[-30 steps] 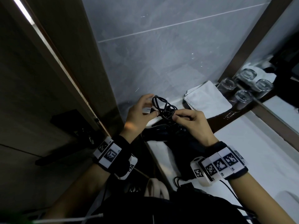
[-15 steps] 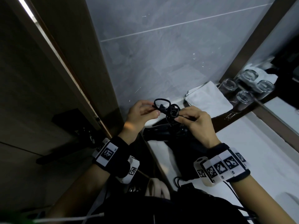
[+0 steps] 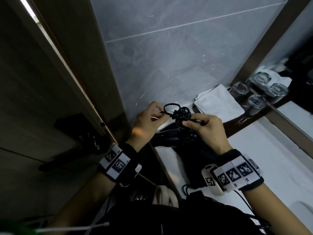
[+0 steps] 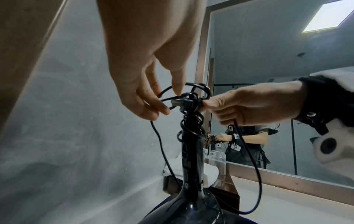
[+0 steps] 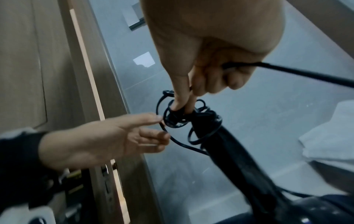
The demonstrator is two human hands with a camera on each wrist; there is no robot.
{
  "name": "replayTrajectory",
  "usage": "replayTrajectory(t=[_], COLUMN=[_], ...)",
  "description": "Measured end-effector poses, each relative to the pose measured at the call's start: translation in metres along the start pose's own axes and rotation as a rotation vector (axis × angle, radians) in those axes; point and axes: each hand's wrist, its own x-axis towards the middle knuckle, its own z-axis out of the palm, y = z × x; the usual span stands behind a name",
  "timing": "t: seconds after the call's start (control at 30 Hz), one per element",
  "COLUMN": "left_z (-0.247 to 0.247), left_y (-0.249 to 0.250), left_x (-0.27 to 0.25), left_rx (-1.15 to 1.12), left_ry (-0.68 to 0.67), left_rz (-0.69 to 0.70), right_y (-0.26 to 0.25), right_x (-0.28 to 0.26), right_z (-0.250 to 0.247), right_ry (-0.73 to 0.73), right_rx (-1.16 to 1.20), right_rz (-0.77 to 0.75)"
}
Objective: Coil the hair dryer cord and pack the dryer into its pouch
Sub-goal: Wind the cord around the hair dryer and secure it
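Observation:
The black hair dryer [image 3: 171, 138] stands on the counter with its handle [image 4: 191, 151] upright. Its black cord [image 3: 182, 114] is wound in small loops round the handle's top. My left hand [image 3: 162, 114] pinches one loop [image 4: 166, 91] of the cord beside the plug [image 4: 184, 102]. My right hand [image 3: 187, 122] pinches the wound bundle [image 5: 178, 116] with thumb and forefinger, and a slack length of cord [image 5: 287, 71] runs through its curled fingers. That slack length [image 4: 252, 159] hangs down to the counter. Dark fabric [image 3: 194, 150] lies under the dryer; I cannot tell whether it is the pouch.
A folded white cloth [image 3: 218, 104] lies behind the dryer on the white counter [image 3: 271, 158]. Glass tumblers [image 3: 255, 102] stand by the mirror [image 4: 277, 75] at the right. A grey tiled wall [image 3: 169, 56] is straight ahead, a wooden door [image 3: 42, 82] to the left.
The cord loops have been drawn tighter round the handle's top. One single loop now stands out toward my left hand. Both hands stay at the bundle.

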Motion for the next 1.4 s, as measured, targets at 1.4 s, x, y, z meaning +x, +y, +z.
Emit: replayTrajectory(t=[1.4], left_z=[0.0], left_y=[0.022], left_x=[0.01], left_rx=[0.365], left_ry=[-0.348], left_rz=[0.445], right_y=[0.007], right_x=[-0.003], right_z=[-0.01], right_ry=[-0.023], right_rx=[-0.056], right_rz=[-0.223])
